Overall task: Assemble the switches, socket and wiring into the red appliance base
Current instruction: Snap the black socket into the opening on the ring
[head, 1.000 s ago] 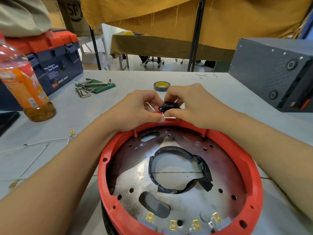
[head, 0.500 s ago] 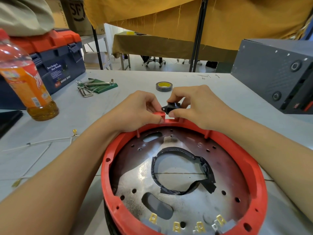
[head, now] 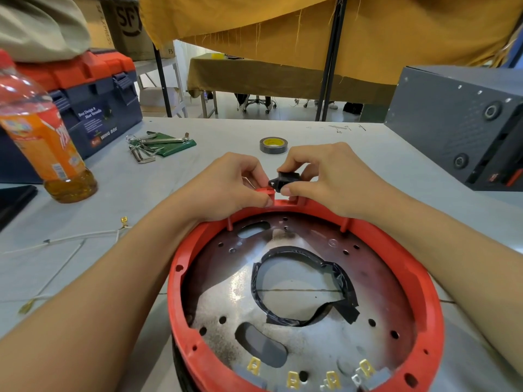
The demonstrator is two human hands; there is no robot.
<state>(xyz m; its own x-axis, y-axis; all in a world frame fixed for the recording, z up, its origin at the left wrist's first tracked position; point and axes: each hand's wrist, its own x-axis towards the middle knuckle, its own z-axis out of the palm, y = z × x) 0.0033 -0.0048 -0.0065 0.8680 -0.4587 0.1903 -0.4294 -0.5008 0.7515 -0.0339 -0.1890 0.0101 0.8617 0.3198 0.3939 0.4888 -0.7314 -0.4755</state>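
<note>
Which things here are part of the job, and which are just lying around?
In the job: red base, black socket pinched by right hand, left hand on the rim, white wires.
Lying about: tape roll, hex keys, drink bottle, toolbox.

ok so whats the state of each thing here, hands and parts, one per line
black socket: pinched by the right hand, at the base's far-rim notch, not seated
red appliance base: open side up, spade terminals showing at near edge
left hand: gripping the far rim
right hand: holding the socket
toolbox: lid closed
tape roll: lying flat
</note>
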